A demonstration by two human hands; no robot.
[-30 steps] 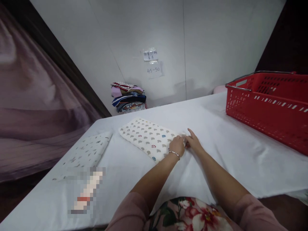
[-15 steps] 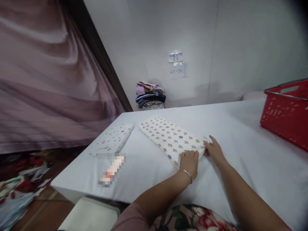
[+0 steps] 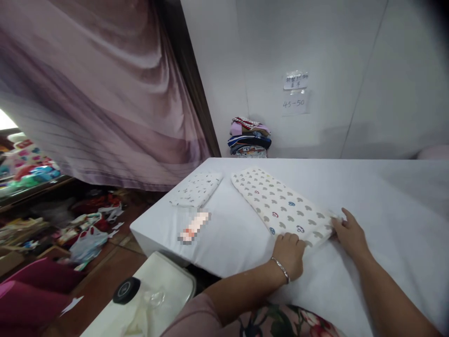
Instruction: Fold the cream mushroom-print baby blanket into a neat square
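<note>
A folded white cloth with grey, blue and red prints (image 3: 280, 201) lies slanted on the white-covered table (image 3: 217, 234). At its near edge my left hand (image 3: 290, 252), with a bracelet at the wrist, is closed on the border, fingers curled over it. My right hand (image 3: 349, 231) pinches the near right corner between thumb and fingers, with one finger raised. Further left lies a second folded cloth with small dark prints (image 3: 198, 189), apart from the first. A pixelated item (image 3: 194, 228) sits just in front of that second cloth.
Folded fabrics (image 3: 249, 136) are stacked behind the table's far edge, below paper signs (image 3: 295, 93) on the wall. A pink curtain (image 3: 140, 93) hangs at left. Near the front left stands a pale stool or box top (image 3: 168, 281) with a black round object (image 3: 126, 290).
The view has swung left, so the scene sits further right and the red basket is out of frame. Both hands keep their places on the printed cloth.
</note>
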